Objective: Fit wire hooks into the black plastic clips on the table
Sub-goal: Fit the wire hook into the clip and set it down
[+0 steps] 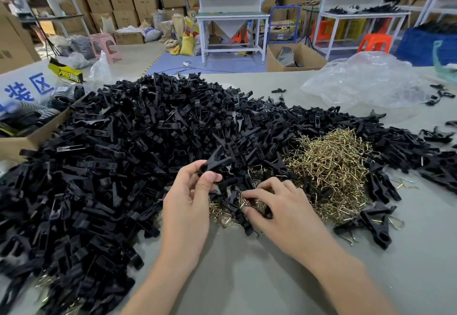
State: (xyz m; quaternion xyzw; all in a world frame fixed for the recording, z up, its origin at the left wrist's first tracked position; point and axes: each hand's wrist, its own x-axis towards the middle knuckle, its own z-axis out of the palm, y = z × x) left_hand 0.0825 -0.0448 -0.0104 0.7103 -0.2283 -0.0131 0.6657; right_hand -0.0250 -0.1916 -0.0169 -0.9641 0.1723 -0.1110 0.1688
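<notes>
A huge heap of black plastic clips (138, 141) covers the left and middle of the grey table (247, 277). A pile of brass-coloured wire hooks (331, 166) lies to the right of centre, with more hooks scattered in front of my hands. My left hand (188, 203) pinches one black clip (217, 162) between thumb and fingers, raised just above the heap. My right hand (279, 205) reaches palm down into the loose hooks (247, 202), its fingertips curled among the wires; whether they pinch one is hidden.
An open cardboard box (29, 139) with dark parts stands at the left table edge. A crumpled clear plastic bag (363, 79) lies at the far right. Several finished clips with hooks (376, 225) sit to the right. Workbenches, stools and stacked cartons fill the background.
</notes>
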